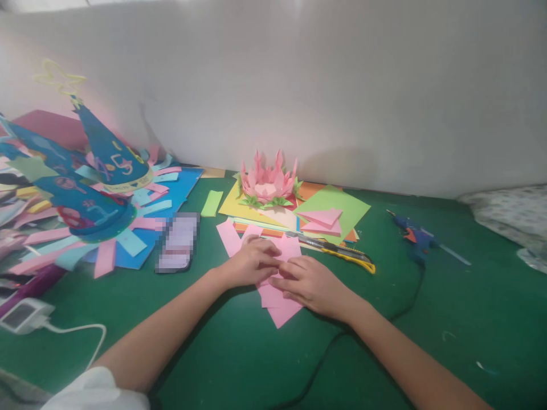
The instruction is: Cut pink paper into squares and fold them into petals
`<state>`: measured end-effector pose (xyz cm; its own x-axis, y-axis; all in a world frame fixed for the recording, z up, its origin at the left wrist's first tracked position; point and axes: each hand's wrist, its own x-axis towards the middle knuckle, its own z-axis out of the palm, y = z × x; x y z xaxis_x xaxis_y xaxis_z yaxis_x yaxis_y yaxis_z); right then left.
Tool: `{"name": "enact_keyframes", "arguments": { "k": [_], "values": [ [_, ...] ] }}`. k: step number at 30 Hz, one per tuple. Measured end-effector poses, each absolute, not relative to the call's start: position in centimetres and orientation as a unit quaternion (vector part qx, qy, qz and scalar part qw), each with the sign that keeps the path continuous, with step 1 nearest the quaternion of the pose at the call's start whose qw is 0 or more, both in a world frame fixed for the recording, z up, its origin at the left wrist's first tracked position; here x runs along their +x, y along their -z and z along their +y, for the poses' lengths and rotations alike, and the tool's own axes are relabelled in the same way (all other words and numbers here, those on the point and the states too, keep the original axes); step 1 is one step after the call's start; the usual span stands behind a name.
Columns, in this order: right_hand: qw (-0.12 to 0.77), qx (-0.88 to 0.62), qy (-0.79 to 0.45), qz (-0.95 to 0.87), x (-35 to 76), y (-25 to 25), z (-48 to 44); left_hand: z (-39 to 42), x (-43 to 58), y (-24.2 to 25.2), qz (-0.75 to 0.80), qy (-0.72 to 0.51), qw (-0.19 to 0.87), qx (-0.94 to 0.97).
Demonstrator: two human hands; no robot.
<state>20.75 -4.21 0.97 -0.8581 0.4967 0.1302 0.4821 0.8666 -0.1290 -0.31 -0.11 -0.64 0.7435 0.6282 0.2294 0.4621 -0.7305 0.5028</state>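
Pink paper sheets (280,313) lie in a loose pile at the front middle of the green table, under both hands. My left hand (252,262) comes in from the left with bent fingers closed on the pink paper. From the right, my right hand (310,285) meets it, its fingers curved together on the same paper. The fingertips of both hands almost touch, and they cover part of the sheet. A yellow-handled utility knife (348,257) lies just beyond my right hand. Behind the pile stands a pink folded-paper lotus (267,185) with green leaves.
Coloured sheets (342,205) lie under the lotus. A blue glue gun (416,236) rests at right, its cord crossing the table. A phone (177,242), decorated blue paper cones (113,154) with paper strips, and a white charger (28,315) occupy the left. A wall (405,102) stands behind.
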Motion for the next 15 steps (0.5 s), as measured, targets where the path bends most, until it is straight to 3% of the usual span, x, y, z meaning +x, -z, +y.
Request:
{"name": "enact_keyframes", "arguments": {
  "k": [15],
  "values": [
    [0.099,-0.279,-0.084,-0.952,20.2,-1.1,-4.7,-0.2,-0.3,0.3,0.304,-0.191,0.215,0.908]
  ]
}}
